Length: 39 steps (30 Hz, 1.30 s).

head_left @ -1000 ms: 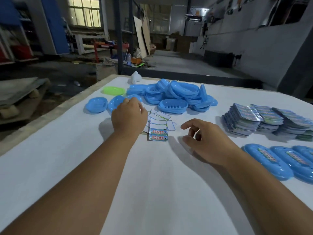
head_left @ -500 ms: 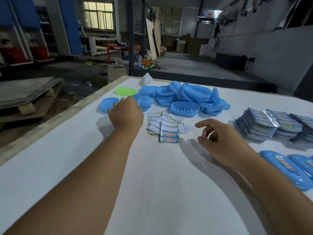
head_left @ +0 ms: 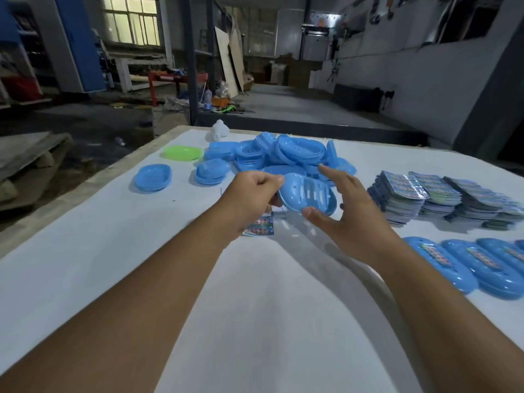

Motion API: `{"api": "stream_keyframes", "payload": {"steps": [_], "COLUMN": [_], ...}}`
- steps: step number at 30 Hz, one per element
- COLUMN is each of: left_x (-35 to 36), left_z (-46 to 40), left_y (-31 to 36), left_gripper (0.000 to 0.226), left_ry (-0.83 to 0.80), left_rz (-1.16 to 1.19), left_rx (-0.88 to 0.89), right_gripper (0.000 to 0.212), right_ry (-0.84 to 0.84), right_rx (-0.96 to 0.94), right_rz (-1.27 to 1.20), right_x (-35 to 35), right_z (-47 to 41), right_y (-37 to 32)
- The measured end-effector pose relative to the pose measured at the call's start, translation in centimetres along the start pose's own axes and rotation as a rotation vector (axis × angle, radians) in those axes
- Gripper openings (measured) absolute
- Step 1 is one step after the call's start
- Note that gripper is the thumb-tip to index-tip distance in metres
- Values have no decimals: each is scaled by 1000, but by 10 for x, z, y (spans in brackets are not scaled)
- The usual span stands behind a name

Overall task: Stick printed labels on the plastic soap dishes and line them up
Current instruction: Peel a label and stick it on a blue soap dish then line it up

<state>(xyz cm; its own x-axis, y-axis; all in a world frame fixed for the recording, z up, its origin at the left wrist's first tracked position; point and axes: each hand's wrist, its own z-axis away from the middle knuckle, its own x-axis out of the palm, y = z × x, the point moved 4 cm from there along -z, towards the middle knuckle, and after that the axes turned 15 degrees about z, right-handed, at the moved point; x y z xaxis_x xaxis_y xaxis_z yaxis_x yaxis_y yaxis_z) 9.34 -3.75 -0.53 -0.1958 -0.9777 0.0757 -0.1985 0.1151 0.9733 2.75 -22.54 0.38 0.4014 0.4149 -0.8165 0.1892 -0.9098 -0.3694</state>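
A white tabletop (head_left: 119,251) is seen from a head-worn camera, with two bare forearms reaching forward over it. A blue slotted soap dish (head_left: 307,195) is held lifted above the middle of the tabletop, tilted so its slotted inside is shown. Its left end is pinched by the left hand (head_left: 249,199), whose fingers are curled around the rim. The right hand (head_left: 351,214) is spread beside the dish's right end, fingers straight and apart, with the thumb at the dish's near edge; whether it touches cannot be told. A small printed label (head_left: 261,226) is seen on the tabletop just below the left hand. A heap of blue soap dishes (head_left: 283,154) is piled toward the far edge. A single blue dish (head_left: 153,177) and a green dish (head_left: 183,153) lie nearer the far left corner. Stacks of printed label sheets (head_left: 442,197) are set along the right side. Labelled blue dishes (head_left: 482,265) are lined up side by side at the right edge
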Motion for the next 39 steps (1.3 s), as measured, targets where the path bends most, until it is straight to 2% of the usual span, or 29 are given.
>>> {"api": "stream_keyframes", "payload": {"steps": [4, 6, 8, 11, 13, 17, 20, 24, 28, 31, 33, 36, 39], "left_x": [2, 0, -7, -15, -16, -15, -19, -29, -34, -34, -31, -19, -8], "left_z": [2, 5, 6, 12, 16, 19, 17, 15, 11, 11, 9, 7, 9], "left_y": [-11, -11, -5, 10, 14, 14, 16, 14, 16, 22, 24, 25, 27], "left_gripper": [29, 32, 36, 32, 39, 52, 49, 35, 19, 18, 18, 15, 12], "left_ry": [2, 29, 116, 249, 239, 195, 243, 288, 306, 392, 365, 216, 103], "left_rz": [110, 32, -290, -917, -1109, -1234, -1186, -1007, -1113, -1110, -854, -398, -143], "left_rx": [-193, -205, -89, 85, 50, -7, -38, -94, -79, 39, 129, 163, 143], "right_gripper": [63, 54, 48, 47, 47, 48, 49, 51, 52, 59, 60, 51, 45], "right_ry": [-90, -133, -186, -250, -270, -292, -304, -302, -307, -298, -227, -53, -44], "right_rx": [-17, -29, -47, -51, -42, -34, -26, -21, -29, 9, 53, 80, 143], "right_rz": [50, 104, 186, 257, 256, 253, 262, 263, 263, 272, 208, -5, -340], "right_x": [5, 5, 8, 13, 16, 18, 18, 18, 19, 19, 15, 5, 3], "right_z": [1, 1, 1, 2, 3, 3, 3, 5, 6, 7, 5, 0, -1], "right_y": [0, 0, 2, 7, 9, 10, 10, 9, 8, 9, 6, 2, -2]}}
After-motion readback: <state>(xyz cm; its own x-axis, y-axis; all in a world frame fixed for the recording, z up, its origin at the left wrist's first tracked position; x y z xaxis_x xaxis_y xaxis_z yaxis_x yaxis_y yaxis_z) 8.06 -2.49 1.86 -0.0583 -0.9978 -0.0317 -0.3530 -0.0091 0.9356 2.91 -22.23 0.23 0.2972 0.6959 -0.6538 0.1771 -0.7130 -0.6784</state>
